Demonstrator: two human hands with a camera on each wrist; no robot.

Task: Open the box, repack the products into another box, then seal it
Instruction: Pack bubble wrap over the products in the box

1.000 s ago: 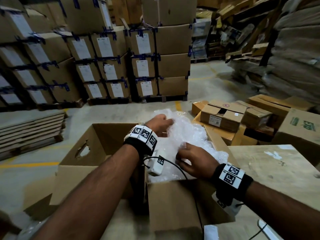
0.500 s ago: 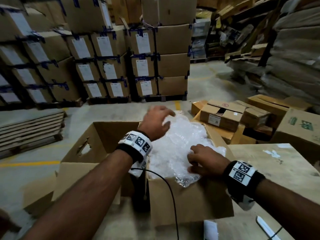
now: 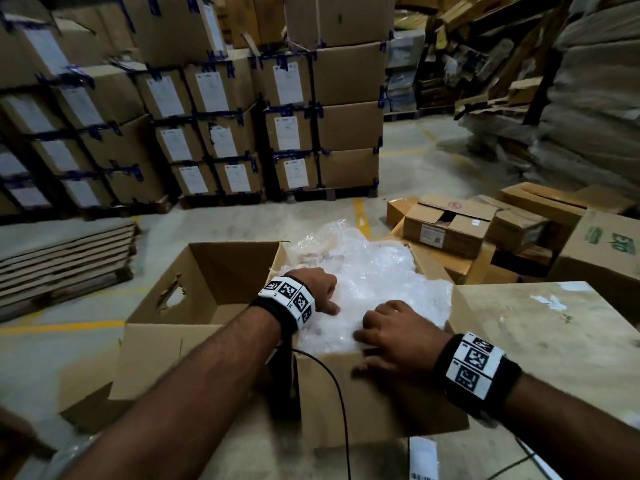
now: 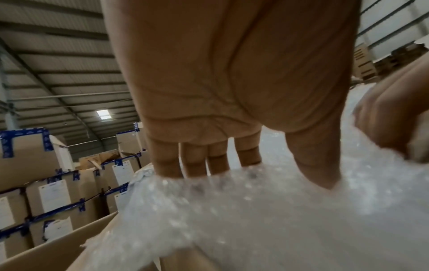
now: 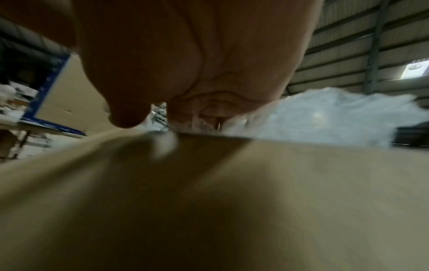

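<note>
Two open cardboard boxes stand side by side on the table. The left box [image 3: 156,351] shows a bare inside. The right box [image 3: 363,403] [image 5: 209,183] is heaped with clear bubble wrap [image 3: 374,268] [image 4: 255,220] [image 5: 325,117], which hides whatever lies under it. My left hand [image 3: 311,289] [image 4: 232,165] presses straight fingers down into the wrap near the wall shared with the left box. My right hand [image 3: 381,337] [image 5: 185,117] lies at the right box's near rim, fingers on the wrap and thumb on the outer wall.
The wooden table [image 3: 536,341] stretches to the right. Small cartons [image 3: 446,230] lie on the floor beyond it. Taped cartons on pallets [image 3: 225,116] fill the background, flat boards [image 3: 62,258] are stacked at left. A black cable [image 3: 332,375] hangs over the box front, beside a label sheet [image 3: 422,459].
My left hand came from the far side of the wrap back and down onto it. My right hand slid to the near rim. The wrap heap sits lower in the box.
</note>
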